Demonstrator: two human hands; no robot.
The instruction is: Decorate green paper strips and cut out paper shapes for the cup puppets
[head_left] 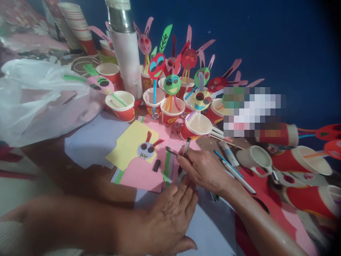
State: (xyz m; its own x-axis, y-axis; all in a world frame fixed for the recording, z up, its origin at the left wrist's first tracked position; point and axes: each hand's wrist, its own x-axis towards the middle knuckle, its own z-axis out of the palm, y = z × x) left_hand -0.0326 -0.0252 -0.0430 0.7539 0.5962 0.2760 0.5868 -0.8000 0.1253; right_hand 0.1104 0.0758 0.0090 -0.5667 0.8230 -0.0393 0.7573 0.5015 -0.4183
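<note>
My right hand [204,169] is closed around a dark pen [185,147], its tip down near a green paper strip [167,164] on pink paper [141,174]. My left hand [170,217] lies flat with fingers together, pressing on the paper just below the strip. A small grey paper face with red ears [147,148] lies on a yellow sheet [128,144] to the left.
Several red paper cups holding paper faces on straws [172,103] stand behind the sheets, beside a tall white cylinder [128,60]. A clear plastic bag [39,96] lies left. A white mug [254,158], pens [234,170] and tipped cups [301,161] lie right.
</note>
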